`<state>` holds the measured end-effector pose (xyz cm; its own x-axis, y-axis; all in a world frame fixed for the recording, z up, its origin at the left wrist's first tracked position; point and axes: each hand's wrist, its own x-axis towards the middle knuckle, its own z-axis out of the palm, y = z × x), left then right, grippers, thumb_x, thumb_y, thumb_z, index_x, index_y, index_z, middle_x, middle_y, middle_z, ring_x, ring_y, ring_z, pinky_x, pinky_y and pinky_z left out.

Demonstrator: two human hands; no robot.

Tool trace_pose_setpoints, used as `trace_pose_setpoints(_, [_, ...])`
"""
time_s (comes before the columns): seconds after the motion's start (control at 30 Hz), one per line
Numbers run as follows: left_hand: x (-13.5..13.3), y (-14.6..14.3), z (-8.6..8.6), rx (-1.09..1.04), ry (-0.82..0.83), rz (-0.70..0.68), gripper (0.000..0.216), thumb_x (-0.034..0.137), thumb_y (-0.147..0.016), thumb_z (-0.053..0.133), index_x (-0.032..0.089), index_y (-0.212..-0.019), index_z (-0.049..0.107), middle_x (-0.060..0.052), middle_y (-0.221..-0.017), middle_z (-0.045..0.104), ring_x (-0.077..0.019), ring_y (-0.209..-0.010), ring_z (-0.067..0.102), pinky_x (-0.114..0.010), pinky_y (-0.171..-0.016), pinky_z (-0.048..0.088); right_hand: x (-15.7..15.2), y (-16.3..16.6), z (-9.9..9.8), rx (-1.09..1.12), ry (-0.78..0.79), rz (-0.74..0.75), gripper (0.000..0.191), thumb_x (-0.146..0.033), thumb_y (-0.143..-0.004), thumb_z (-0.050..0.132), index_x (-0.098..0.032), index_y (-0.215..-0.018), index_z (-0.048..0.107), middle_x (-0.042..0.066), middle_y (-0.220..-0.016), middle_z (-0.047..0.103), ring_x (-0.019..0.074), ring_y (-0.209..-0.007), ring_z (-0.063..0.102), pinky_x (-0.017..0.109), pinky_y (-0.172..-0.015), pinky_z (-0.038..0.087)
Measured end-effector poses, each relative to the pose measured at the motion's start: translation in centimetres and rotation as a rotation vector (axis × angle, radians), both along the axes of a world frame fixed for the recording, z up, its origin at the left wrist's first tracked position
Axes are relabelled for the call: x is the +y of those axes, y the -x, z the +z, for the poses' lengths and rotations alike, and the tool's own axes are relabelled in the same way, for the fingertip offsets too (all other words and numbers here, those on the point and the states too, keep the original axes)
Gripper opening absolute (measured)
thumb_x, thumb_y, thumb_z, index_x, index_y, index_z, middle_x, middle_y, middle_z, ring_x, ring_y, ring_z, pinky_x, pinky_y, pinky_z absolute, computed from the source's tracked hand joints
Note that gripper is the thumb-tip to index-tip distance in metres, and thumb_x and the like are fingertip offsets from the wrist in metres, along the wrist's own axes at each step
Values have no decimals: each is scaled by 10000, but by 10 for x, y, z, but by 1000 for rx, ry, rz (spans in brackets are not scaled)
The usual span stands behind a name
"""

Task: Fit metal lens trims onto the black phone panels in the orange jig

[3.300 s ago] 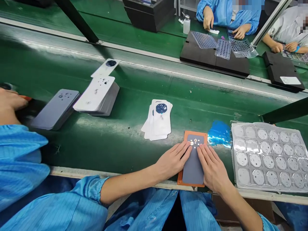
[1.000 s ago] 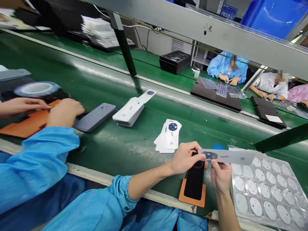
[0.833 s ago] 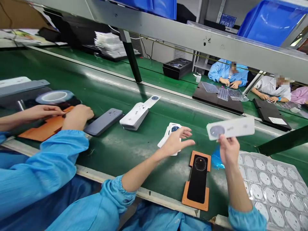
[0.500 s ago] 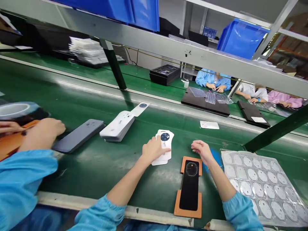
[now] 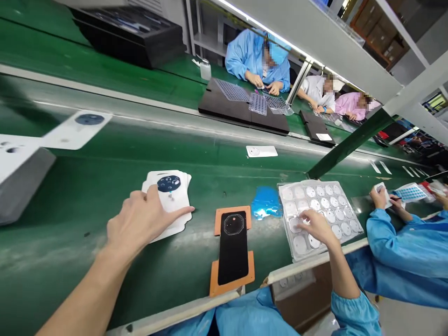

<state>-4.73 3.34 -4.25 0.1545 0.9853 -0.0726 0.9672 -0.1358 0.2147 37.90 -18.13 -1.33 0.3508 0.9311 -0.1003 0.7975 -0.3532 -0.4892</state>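
Observation:
My left hand (image 5: 142, 223) rests on a stack of white phone back covers (image 5: 170, 196), thumb and forefinger pinching the edge of the top cover with its dark round camera patch. My right hand (image 5: 317, 226) reaches into a clear plastic tray (image 5: 336, 205) of round lens pieces, fingers curled down onto one pocket. Between the hands lies an orange jig (image 5: 215, 281) with a black inlay and a round ring at its top end.
A blue film scrap (image 5: 265, 207) lies beside the tray. One white cover (image 5: 261, 151) lies farther along the green belt (image 5: 87, 186). A grey cover stack (image 5: 16, 175) is at left. A co-worker's sleeve (image 5: 402, 247) is at right; other people sit opposite.
My right hand put the finished white cover out on the belt, then moved right to the lens tray. My left hand settled on the cover stack. My view swung right.

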Motion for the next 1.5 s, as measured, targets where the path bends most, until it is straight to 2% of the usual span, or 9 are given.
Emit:
trace_pose_setpoints(0.23, [7, 6, -26, -196, -68, 4, 765, 690, -713, 638, 233, -1293, 440, -169, -1038, 647, -423, -959, 649, -469, -692, 520, -16, 11, -26, -98, 37, -40, 341, -332, -713, 719, -193, -1009, 624, 78, -1068, 598, 245, -972, 599, 356, -841, 462])
trace_pose_setpoints(0.37, [15, 15, -21, -384, 57, 182, 782, 539, -691, 710, 195, -1345, 454, -98, -1000, 707, -348, -952, 670, -395, -754, 513, -15, 15, -12, -72, 27, -19, 231, -358, -826, 596, -211, -1002, 568, 3, -812, 594, 196, -722, 581, 316, -696, 451])
trace_pose_setpoints(0.47, [18, 22, -19, -626, 59, 360, 600, 437, -618, 754, 173, -1142, 630, -42, -826, 708, -271, -847, 672, -318, -723, 486, -10, 31, 2, 25, -42, 32, 224, -407, -921, 505, -224, -1013, 598, -1, -744, 619, 178, -640, 580, 304, -650, 456])
trace_pose_setpoints(0.63, [19, 39, -22, -888, 163, 381, 395, 443, -595, 751, 156, -854, 668, -53, -753, 721, -214, -672, 660, -249, -549, 430, 13, 76, 8, 377, -57, 165, 349, -484, -831, 694, -239, -1080, 683, 70, -1030, 729, 226, -860, 694, 326, -803, 541])
trace_pose_setpoints(0.73, [16, 44, -22, -926, 153, 382, 334, 436, -614, 743, 168, -791, 651, -31, -695, 712, -190, -609, 632, -234, -519, 397, 37, 106, 4, 503, -48, 208, 339, -526, -848, 663, -213, -962, 723, 54, -816, 728, 206, -731, 681, 300, -695, 536])
trace_pose_setpoints(0.87, [13, 46, -19, -1019, 75, 414, 315, 460, -653, 715, 162, -721, 638, -8, -666, 656, -141, -597, 558, -211, -517, 350, 75, 138, -9, 463, -36, 189, 409, -583, -803, 680, -181, -741, 721, -16, -502, 540, 140, -501, 519, 259, -521, 405])
trace_pose_setpoints(1.17, [7, 53, 13, -1403, 118, 469, 456, 605, -724, 684, 193, -832, 521, 43, -632, 535, -91, -482, 476, -189, -424, 356, 107, 170, -36, 298, -8, 135, 309, -457, -768, 672, -216, -629, 538, -28, -501, 521, 148, -504, 482, 256, -514, 258])
trace_pose_setpoints(1.37, [-15, 43, 44, -1435, 562, 209, 602, 407, -686, 831, 202, -1144, 498, 29, -742, 610, -38, -384, 389, -153, -327, 177, 95, 174, -40, 96, -58, 146, 290, -463, -827, 629, -241, -738, 465, -60, -514, 479, 158, -501, 478, 263, -538, 263])
trace_pose_setpoints(1.5, [-24, 32, 72, -1152, 481, -47, 576, 324, -708, 798, 223, -1224, 563, 1, -870, 672, -78, -516, 518, -170, -409, 332, 94, 170, -20, 154, -170, 135, 331, -492, -873, 605, -229, -703, 499, -27, -572, 538, 158, -549, 519, 273, -553, 352])
